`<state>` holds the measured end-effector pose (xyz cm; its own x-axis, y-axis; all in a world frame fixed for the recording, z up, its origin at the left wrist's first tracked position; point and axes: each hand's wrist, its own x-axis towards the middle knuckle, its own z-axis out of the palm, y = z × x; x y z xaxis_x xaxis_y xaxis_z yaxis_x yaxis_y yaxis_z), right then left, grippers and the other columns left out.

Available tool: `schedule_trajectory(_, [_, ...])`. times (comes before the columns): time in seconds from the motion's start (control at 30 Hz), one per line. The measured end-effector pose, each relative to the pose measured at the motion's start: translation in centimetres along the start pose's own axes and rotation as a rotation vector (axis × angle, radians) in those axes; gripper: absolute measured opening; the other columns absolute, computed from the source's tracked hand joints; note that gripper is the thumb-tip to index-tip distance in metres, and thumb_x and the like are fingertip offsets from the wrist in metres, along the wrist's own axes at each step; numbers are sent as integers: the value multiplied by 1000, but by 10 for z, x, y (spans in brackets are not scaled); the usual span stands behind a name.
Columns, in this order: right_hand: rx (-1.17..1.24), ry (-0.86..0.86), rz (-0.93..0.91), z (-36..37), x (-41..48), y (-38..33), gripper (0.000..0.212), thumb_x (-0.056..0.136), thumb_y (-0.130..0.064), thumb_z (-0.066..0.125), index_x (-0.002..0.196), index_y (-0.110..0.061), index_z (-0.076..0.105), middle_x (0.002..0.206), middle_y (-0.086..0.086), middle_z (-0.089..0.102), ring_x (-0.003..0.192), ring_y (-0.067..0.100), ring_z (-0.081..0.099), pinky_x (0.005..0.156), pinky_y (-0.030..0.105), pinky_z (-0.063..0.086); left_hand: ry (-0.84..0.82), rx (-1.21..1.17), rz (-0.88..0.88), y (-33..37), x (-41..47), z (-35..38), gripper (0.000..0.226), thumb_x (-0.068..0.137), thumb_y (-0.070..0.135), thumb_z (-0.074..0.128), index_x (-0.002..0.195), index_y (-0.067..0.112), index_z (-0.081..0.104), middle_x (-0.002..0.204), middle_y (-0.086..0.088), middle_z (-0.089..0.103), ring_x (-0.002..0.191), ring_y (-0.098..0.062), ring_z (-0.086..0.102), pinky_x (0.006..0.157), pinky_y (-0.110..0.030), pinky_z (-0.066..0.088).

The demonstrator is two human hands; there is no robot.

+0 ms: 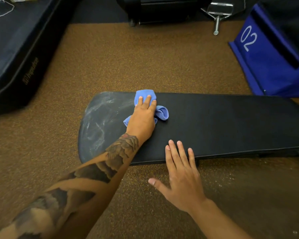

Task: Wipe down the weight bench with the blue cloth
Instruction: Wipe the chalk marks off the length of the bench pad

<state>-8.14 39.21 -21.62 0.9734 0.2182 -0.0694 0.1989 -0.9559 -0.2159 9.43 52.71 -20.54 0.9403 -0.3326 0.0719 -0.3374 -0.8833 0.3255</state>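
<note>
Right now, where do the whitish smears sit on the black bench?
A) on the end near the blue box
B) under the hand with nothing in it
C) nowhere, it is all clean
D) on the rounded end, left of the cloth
D: the whitish smears cover the rounded end of the weight bench, left of the blue cloth that the left hand presses down; the pad by the right hand looks plain black.

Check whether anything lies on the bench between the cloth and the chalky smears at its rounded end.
Nothing visible does. The left hand presses the cloth on the bench right beside the smears, with only bare pad between. The right hand rests at the near edge, off that path.
</note>
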Motion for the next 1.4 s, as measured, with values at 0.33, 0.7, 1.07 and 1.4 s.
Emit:
schedule_trajectory(0.33, [32,-19,15,-2,1,0,96,86,-79,28,150,-7,22,160,9,14,148,27,6,114,53,13,-15,-150,234,11,-52,2,55,75,-6,56,130,-2,53,139,-20,49,134,-46,33,108,-55,32])
schedule_trajectory(0.7, [34,51,7,6,2,1,94,86,-77,36,149,-7,28,159,8,18,147,27,12,114,52,15,-42,-24,143,-4,52,-1,57,88,3,51,143,12,38,152,-5,31,144,-29,18,104,-46,33])
schedule_trajectory(1.07, [33,29,-1,2,0,3,93,86,-76,35,148,-6,29,159,8,18,147,27,12,113,52,16,38,-76,43,-10,-9,-2,69,74,-7,65,139,0,41,147,-19,38,140,-40,25,113,-48,26])
schedule_trajectory(1.4, [27,42,18,9,3,1,93,86,-77,35,148,-8,30,159,8,20,146,27,15,112,53,17,-57,44,230,-3,48,0,62,82,-1,60,140,2,39,148,-16,36,141,-37,22,115,-41,17])
